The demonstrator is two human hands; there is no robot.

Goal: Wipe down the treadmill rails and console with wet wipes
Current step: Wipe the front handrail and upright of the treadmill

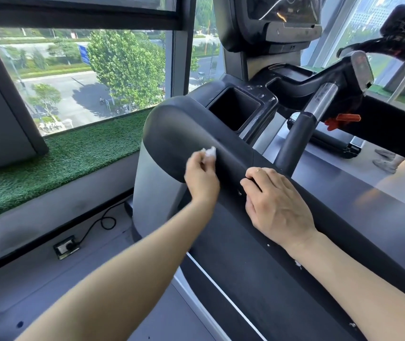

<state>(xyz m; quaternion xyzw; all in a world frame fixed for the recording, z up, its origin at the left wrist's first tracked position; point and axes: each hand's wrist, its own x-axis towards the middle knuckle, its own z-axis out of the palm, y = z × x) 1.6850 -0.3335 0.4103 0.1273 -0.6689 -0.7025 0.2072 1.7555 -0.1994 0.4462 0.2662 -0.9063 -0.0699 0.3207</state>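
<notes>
wet wipe [210, 151]: soft, light, balled | our left hand [201, 177] pinches it against the rail [226, 166] | right hand [274, 199] flat on the rail, beside it, holding nothing
</notes>
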